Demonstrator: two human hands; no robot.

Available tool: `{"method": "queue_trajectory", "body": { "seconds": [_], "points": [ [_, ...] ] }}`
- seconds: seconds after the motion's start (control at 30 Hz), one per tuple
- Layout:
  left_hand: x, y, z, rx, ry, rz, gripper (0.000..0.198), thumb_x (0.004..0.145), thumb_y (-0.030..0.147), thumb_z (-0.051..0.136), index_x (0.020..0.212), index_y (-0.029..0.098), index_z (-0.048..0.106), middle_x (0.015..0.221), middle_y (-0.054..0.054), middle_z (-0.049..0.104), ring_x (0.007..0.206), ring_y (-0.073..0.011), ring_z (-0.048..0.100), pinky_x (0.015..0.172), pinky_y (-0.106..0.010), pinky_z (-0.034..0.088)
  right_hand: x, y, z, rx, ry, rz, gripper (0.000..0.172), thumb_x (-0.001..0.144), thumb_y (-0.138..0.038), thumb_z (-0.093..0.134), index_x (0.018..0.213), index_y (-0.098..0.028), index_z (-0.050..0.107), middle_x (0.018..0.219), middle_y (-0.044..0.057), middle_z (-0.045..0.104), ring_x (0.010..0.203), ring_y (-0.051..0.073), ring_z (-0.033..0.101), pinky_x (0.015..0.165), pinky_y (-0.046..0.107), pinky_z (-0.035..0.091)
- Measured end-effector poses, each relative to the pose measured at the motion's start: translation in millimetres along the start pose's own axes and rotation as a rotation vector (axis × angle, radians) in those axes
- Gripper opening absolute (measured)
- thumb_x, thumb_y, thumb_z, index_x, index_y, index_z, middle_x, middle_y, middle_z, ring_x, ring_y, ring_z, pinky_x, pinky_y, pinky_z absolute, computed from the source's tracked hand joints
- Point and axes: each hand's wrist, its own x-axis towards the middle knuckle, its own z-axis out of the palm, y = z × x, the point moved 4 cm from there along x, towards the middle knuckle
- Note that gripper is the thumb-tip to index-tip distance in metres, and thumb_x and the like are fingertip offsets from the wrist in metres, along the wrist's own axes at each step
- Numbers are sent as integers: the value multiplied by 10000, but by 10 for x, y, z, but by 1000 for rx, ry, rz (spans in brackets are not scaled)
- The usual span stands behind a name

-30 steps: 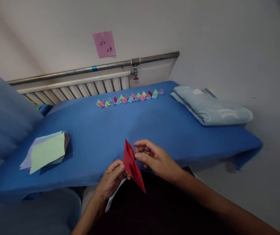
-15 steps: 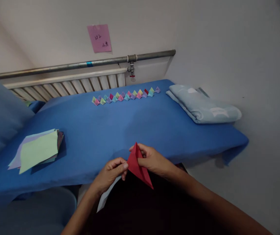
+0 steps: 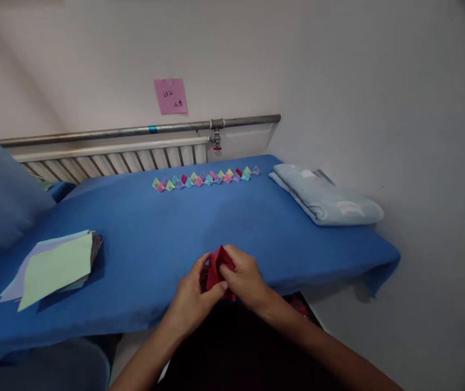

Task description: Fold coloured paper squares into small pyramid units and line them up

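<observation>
A piece of folded red paper [image 3: 215,267] is held between my two hands at the near edge of the bed. My left hand [image 3: 193,297] grips it from the left, thumb against its lower part and fingers behind. On the other side my right hand [image 3: 245,276] pinches it, with a thumb or finger pushed into its opening. The paper's top comes to a point, and its lower part is partly covered by my fingers. Farther back on the bed lies a zigzag row of small folded paper pieces [image 3: 198,182] in several colours.
A blue sheet [image 3: 142,217] covers the bed. At the left lies a stack of coloured paper [image 3: 59,266], pale green on top. A folded light-blue blanket [image 3: 327,198] rests by the right wall. Behind are a radiator [image 3: 114,163], a pipe [image 3: 114,132] and a pink note [image 3: 171,96].
My left hand has come in closer and wraps the red paper more. A thumb or finger of my right hand is now inside it, opening the fold. The camera has tilted up slightly.
</observation>
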Motion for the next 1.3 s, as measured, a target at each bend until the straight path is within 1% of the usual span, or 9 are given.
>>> {"method": "queue_trajectory", "body": {
  "seconds": [0.17, 0.33, 0.47, 0.6, 0.8, 0.93, 1.03, 1.17, 1.3],
  "points": [
    [18, 22, -14, 271, 148, 55, 550, 782, 273, 620, 1303, 163, 480, 997, -101, 696, 841, -239, 675, 757, -379, 522, 0, -4, 46, -4, -21, -61, 140, 746, -89, 445, 743, -212, 512, 745, 4, 580, 715, 142, 544, 655, 258, 428],
    [50, 39, -35, 361, 189, 85, 390, 805, 197, 523, 1193, 155, 549, 839, -52, 702, 681, -188, 661, 646, -308, 493, -36, 62, 76, 44, -42, -22, 137, 789, -115, 482, 802, -214, 576, 780, 9, 617, 736, 147, 567, 692, 274, 439],
    [55, -19, -72, 290, 211, 91, 300, 779, 169, 524, 1075, 191, 569, 829, -30, 690, 685, -172, 644, 630, -279, 466, -72, 136, 91, 178, -56, 75, 135, 798, -164, 506, 847, -228, 614, 788, -5, 634, 718, 142, 572, 677, 268, 440],
    [69, -79, -69, 80, 183, 57, 244, 753, 189, 524, 995, 202, 548, 853, -25, 672, 712, -161, 625, 623, -264, 465, -104, 209, 126, 376, -46, 202, 218, 784, -189, 474, 910, -245, 644, 825, -9, 661, 752, 146, 593, 692, 272, 454],
    [61, -18, -85, -189, 163, 0, 116, 671, 251, 620, 750, 191, 562, 697, 37, 584, 631, -102, 526, 606, -210, 420, -138, 260, 151, 506, -3, 312, 226, 725, -205, 457, 820, -239, 659, 788, -16, 658, 705, 137, 576, 660, 256, 448],
    [-6, -16, -116, -307, 65, -109, 203, 629, 220, 666, 826, 179, 635, 757, 10, 626, 686, -115, 551, 667, -228, 432, -146, 237, 126, 515, -5, 320, 194, 713, -216, 460, 769, -237, 645, 735, -23, 639, 683, 136, 561, 663, 261, 444],
    [-35, -42, -133, -407, 27, -146, 236, 698, 313, 663, 881, 165, 666, 787, -18, 646, 716, -128, 574, 693, -245, 443, -156, 199, 118, 529, -39, 297, 164, 717, -223, 475, 756, -235, 634, 752, -21, 632, 705, 137, 559, 688, 270, 442],
    [-13, -104, -181, -347, 164, -155, 258, 650, 356, 752, 768, 152, 647, 690, 8, 631, 612, -93, 540, 612, -215, 429, -207, 219, 166, 656, -183, 373, 122, 712, -213, 544, 809, -227, 617, 727, -26, 593, 644, 120, 524, 637, 258, 422],
    [8, -96, -216, -300, 258, -91, 289, 572, 286, 791, 767, 166, 616, 670, 38, 617, 581, -74, 529, 564, -192, 415, -234, 277, 146, 878, -195, 505, 324, 662, -193, 582, 983, -243, 590, 920, 24, 634, 747, 148, 580, 656, 272, 454]
  ]
}}
